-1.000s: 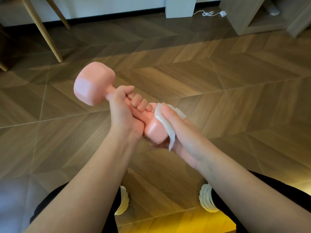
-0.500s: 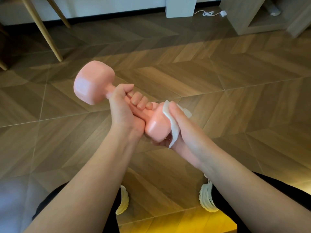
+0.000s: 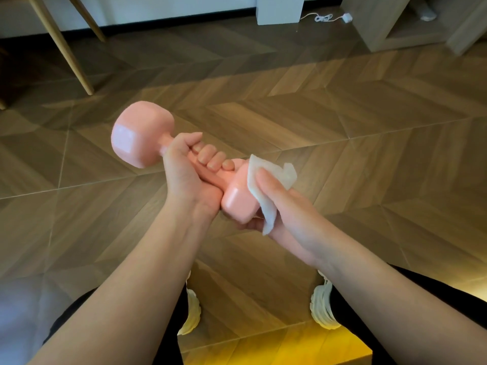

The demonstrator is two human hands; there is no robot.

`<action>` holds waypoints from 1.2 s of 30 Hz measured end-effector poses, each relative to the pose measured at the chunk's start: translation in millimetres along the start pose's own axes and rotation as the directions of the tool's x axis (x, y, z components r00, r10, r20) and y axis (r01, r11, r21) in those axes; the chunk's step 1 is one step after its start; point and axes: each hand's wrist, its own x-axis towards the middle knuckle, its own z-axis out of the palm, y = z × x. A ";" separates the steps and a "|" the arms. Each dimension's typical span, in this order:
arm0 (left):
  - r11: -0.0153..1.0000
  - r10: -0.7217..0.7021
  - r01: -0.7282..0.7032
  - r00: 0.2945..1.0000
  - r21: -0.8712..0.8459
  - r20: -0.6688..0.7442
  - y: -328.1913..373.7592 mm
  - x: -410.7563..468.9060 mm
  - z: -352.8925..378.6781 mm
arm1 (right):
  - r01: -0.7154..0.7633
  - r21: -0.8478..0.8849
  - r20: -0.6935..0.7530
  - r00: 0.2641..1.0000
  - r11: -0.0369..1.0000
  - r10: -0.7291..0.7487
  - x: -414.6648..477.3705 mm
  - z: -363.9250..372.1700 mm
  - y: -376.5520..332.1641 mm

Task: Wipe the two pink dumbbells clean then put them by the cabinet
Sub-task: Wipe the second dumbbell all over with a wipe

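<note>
The left hand (image 3: 185, 180) grips one pink dumbbell (image 3: 142, 138) by its handle, fingers curled. The right hand (image 3: 287, 214) clasps a wipe (image 3: 254, 169) over its near end. Wiping looks midway; the second dumbbell is unseen, and putting both away remains.

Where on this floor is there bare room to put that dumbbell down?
Bare floor stretches ahead of the dumbbell, bordered by the chair legs on the left and the cabinet far right. Crowded spots: around the shoes below, and by the cable near the wall.

Both forearms reach forward, converging. The left grip (image 3: 184, 177) curls round a dumbbell (image 3: 139, 138) by its handle; the right grip (image 3: 282, 204) cups its near end, thumb pressing a wipe (image 3: 274, 171).
</note>
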 end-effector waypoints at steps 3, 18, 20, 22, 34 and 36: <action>0.999 -0.006 0.006 1.000 -0.036 0.005 1.3 -2.0 -1.8 | -0.003 -0.014 0.060 0.998 1.000 0.004 0.4 -1.4 1.1; 0.999 0.040 -0.042 0.977 0.008 0.207 -4.5 -8.0 2.0 | -0.150 0.280 0.019 0.988 0.948 0.150 -1.1 -2.0 -5.1; 0.999 0.036 -0.040 0.971 0.014 0.237 -3.2 -9.9 1.5 | -0.182 0.253 0.096 0.982 0.950 0.162 -4.1 -1.8 -6.5; 0.999 0.030 -0.037 0.976 0.030 0.215 -2.5 -10.2 3.1 | -0.138 0.217 0.099 0.988 0.966 0.119 -4.8 -1.9 -5.9; 0.998 0.048 -0.050 0.998 0.049 0.051 -7.6 -6.5 2.7 | -0.063 0.061 -0.249 0.965 0.996 0.076 7.7 9.9 7.1; 0.999 0.032 -0.032 0.998 0.007 0.045 -5.6 -5.6 2.0 | -0.068 0.116 -0.176 0.980 0.991 0.088 4.1 5.5 4.1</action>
